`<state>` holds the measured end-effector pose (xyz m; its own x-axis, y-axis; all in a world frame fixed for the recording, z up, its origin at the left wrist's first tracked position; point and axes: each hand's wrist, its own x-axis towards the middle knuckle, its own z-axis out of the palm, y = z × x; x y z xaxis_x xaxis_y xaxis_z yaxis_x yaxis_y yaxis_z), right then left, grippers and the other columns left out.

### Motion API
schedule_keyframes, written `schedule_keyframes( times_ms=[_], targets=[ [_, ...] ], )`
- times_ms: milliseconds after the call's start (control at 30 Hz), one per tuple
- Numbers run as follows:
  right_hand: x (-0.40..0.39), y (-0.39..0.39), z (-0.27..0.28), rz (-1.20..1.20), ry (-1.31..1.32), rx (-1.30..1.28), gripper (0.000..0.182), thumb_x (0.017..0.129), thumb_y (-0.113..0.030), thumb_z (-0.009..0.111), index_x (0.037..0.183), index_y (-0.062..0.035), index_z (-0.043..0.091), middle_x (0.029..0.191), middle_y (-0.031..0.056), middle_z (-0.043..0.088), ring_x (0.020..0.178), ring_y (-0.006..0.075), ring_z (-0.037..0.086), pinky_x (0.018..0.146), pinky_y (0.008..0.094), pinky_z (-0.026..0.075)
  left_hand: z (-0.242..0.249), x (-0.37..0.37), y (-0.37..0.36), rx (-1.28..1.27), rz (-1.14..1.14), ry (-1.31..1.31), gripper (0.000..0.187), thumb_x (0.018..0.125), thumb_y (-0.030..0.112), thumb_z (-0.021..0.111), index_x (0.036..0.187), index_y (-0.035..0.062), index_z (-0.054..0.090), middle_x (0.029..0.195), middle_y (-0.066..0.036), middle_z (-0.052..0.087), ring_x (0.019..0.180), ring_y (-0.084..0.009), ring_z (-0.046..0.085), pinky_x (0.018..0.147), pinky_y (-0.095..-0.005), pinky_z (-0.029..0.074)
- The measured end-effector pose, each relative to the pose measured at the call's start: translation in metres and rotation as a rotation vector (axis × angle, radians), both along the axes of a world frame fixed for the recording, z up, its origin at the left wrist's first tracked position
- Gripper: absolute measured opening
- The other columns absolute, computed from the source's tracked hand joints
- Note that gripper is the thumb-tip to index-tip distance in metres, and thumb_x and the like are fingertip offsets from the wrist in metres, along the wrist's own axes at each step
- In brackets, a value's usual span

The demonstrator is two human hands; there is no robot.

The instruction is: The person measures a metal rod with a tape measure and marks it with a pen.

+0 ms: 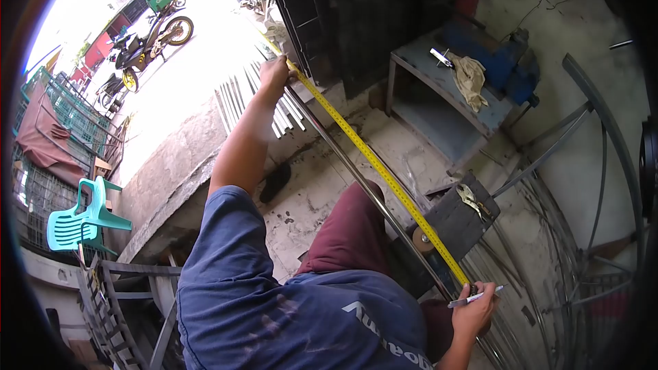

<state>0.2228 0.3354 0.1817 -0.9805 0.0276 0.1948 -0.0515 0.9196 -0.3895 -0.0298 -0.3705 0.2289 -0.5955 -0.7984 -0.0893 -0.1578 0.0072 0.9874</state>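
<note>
A yellow tape measure (373, 157) runs stretched out beside a shiny metal tube (356, 177), from upper left to lower right. With my arm reaching far forward, my left hand (275, 74) is closed around the tape near the tube's far end; whether it also grips the tube is hidden. The tape carries on a little beyond that hand. At the tape's near end, my right hand (478, 312) is closed, holding a white marker pen (476, 295) across its fingers, against the tape and close to the tube. My fingers partly hide what else is in it.
Locking pliers (470, 202) lie on a dark machine beside a brown cutting disc (423, 239). A metal workbench (439, 89) carries a rag (469, 81) and a blue vise (510, 68). Several metal strips (253, 99) lie ahead. A green plastic chair (86, 216) stands left; a motorcycle (147, 44) is outside.
</note>
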Motion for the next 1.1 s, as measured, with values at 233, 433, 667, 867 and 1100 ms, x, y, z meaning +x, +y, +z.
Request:
schedule_keyframes(
  times_ms=[233,433,667,867,1100],
  targets=[
    [-0.002,-0.029,0.01,0.066,0.11,0.022,0.025,0.094,-0.01,0.078,0.105,-0.0028,0.056,0.086,0.0182,0.072,0.085,0.0419,0.07,0.098,0.0559,0.044,0.003,-0.004,0.004,-0.297,0.014,-0.145,0.032,0.096,0.022,0.083,0.107,-0.0077,0.076,0.084,-0.013,0.075,0.064,-0.0165,0.067,0.055,-0.0342,0.052],
    [-0.003,-0.034,0.016,0.069,0.117,0.047,0.026,0.095,-0.01,0.078,0.106,-0.0034,0.055,0.084,0.0174,0.072,0.083,0.0404,0.071,0.096,0.0549,0.044,0.001,-0.012,-0.013,-0.227,0.033,-0.075,0.059,0.099,0.009,0.076,0.152,-0.0047,0.052,0.099,-0.015,0.079,0.063,-0.0138,0.064,0.053,-0.0299,0.052],
    [-0.002,-0.035,0.02,0.091,0.127,0.064,0.024,0.096,-0.011,0.077,0.107,-0.0037,0.057,0.083,0.017,0.07,0.081,0.0406,0.069,0.095,0.0537,0.043,0.009,-0.007,-0.021,-0.12,-0.02,-0.036,0.082,0.103,0.006,0.071,0.172,0.0016,0.028,0.104,-0.016,0.079,0.06,-0.0117,0.06,0.049,-0.0272,0.05],
    [-0.001,-0.039,0.027,0.076,0.085,0.044,0.026,0.094,-0.01,0.078,0.106,-0.0029,0.056,0.091,0.018,0.072,0.085,0.043,0.067,0.096,0.0539,0.043,0.009,-0.008,-0.03,-0.056,-0.035,-0.031,0.083,0.103,0.006,0.066,0.175,0.0063,0.025,0.098,-0.013,0.08,0.056,-0.0128,0.059,0.048,-0.0293,0.049],
    [0.001,-0.043,0.033,0.085,0.1,0.046,0.027,0.093,-0.008,0.079,0.106,-0.0024,0.055,0.094,0.0182,0.073,0.086,0.0426,0.068,0.099,0.0539,0.043,0.008,-0.01,-0.038,-0.028,-0.056,-0.066,0.082,0.104,0.007,0.064,0.176,0.009,0.024,0.098,-0.012,0.08,0.055,-0.0124,0.058,0.047,-0.0298,0.047]
  ],
)
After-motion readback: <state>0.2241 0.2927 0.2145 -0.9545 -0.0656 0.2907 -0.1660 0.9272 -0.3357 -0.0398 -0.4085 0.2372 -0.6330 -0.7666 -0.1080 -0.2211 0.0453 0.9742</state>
